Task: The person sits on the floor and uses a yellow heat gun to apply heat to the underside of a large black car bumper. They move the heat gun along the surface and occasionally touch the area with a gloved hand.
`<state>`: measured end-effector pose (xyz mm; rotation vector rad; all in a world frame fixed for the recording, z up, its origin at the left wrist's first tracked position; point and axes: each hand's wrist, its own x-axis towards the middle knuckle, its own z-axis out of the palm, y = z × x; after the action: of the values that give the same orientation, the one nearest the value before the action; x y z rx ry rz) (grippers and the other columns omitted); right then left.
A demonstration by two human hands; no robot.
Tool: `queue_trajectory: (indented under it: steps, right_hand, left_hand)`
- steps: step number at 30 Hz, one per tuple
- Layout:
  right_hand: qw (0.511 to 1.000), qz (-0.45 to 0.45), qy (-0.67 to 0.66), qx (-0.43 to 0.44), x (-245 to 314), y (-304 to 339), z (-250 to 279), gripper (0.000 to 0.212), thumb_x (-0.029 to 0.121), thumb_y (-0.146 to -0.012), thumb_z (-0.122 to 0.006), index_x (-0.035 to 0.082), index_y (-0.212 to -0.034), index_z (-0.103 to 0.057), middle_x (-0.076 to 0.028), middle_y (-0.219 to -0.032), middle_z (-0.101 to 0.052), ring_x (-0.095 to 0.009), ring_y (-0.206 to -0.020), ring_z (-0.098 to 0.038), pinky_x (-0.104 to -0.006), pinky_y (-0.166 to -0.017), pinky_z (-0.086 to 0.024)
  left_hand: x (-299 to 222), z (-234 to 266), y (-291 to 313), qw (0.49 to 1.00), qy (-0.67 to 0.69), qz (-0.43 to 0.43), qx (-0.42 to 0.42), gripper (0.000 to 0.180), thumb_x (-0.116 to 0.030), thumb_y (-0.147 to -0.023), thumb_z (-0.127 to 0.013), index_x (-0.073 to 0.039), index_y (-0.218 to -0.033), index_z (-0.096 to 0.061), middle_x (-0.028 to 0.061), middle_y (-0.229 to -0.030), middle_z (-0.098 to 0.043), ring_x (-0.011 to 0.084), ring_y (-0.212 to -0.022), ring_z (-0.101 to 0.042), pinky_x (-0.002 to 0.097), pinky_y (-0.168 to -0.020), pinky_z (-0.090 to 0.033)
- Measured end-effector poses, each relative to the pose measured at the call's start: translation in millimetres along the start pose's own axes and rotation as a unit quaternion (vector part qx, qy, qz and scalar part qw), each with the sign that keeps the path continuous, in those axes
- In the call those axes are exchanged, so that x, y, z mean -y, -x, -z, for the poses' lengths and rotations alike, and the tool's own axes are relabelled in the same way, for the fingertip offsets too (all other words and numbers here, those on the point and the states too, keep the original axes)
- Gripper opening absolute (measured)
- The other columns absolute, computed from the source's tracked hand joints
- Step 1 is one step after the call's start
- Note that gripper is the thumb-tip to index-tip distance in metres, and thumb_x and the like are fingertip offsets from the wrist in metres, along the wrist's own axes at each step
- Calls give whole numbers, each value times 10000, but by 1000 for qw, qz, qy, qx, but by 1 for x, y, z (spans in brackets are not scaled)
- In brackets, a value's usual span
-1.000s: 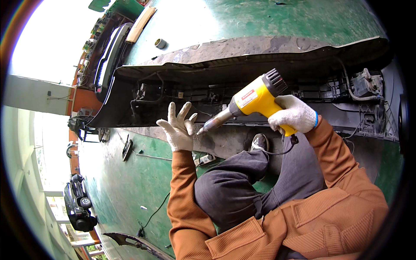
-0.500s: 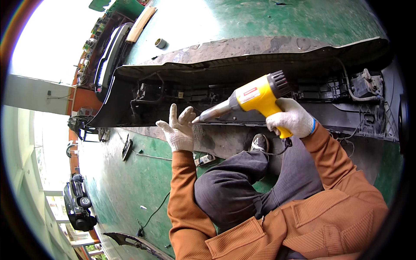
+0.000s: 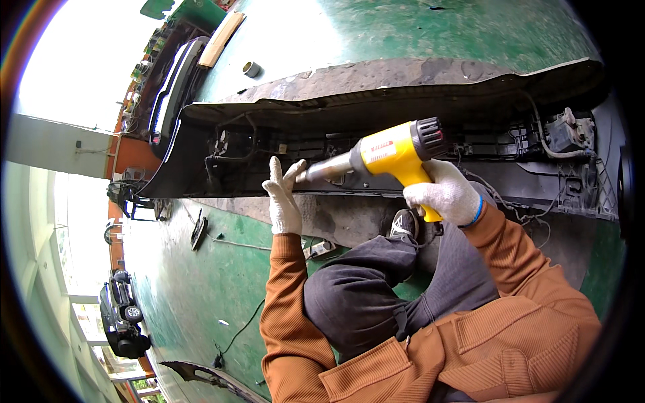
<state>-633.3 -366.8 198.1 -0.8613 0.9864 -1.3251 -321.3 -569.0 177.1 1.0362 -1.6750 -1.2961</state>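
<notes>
My right hand, in a white knit glove with a blue cuff edge, grips the handle of a yellow heat gun. Its metal nozzle points left, and the tip ends beside the fingers of my left hand. That hand, gloved too, is raised with its fingers stretched out and apart; whether the nozzle touches it I cannot tell. Beyond both hands lies a long black car bumper, its hollow inner side showing brackets and wiring. At its right end sits a grey boxy part with a hose.
A power strip rests on the green floor near my bent leg. Cables trail across that floor. A roll of tape stands behind the bumper. Another bumper and a dark car are at the left.
My left hand has turned and its fingers have straightened upward. The heat gun has shifted slightly left and rolled in my right hand, staying gripped.
</notes>
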Motion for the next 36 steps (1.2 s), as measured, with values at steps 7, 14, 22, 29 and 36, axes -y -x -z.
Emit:
queue_trajectory:
  steps: [7,14,22,29,36]
  right_hand:
    - [997,-66,-16,19,9,3,14,314,164,-959,-709,-42,-1185,-642,-73,-869,-678,-129,-718,-654,-276,-677,-560]
    - [997,-68,-43,23,-2,-1,13,349,138,-924,-717,-51,-1207,-645,-83,-881,-692,-131,-712,-663,-278,-667,-564]
    - [997,-76,-23,19,0,-1,15,417,152,-908,-713,-68,-1254,-639,-92,-854,-710,-138,-666,-669,-272,-619,-551]
    - [998,-59,-9,29,6,1,10,289,177,-974,-709,-34,-1167,-664,-65,-880,-679,-130,-722,-660,-262,-679,-574]
    - [999,-43,-17,-9,-4,-2,6,285,172,-974,-697,-21,-1179,-652,-72,-885,-684,-125,-703,-657,-268,-670,-570]
  left_hand:
    - [17,22,-3,911,389,103,-85,1202,-914,-969,-294,52,-1680,-226,194,-697,-657,465,-1297,-618,565,-1097,-480]
    - [7,19,3,854,490,139,-106,1137,-895,-994,-253,50,-1614,-378,169,-584,-552,500,-1163,-686,625,-1081,-509]
    - [2,13,8,885,444,126,-64,1066,-858,-1021,-284,73,-1445,-584,102,-529,-499,460,-1185,-691,594,-1193,-420]
    - [32,36,5,918,381,107,25,1041,-910,-948,-410,-21,-1439,-636,125,-852,-697,413,-1274,-627,522,-1113,-457]
    - [11,3,5,891,428,151,-13,1020,-937,-937,-333,-189,-1604,-522,183,-1606,-524,367,-1420,-511,540,-1250,-318]
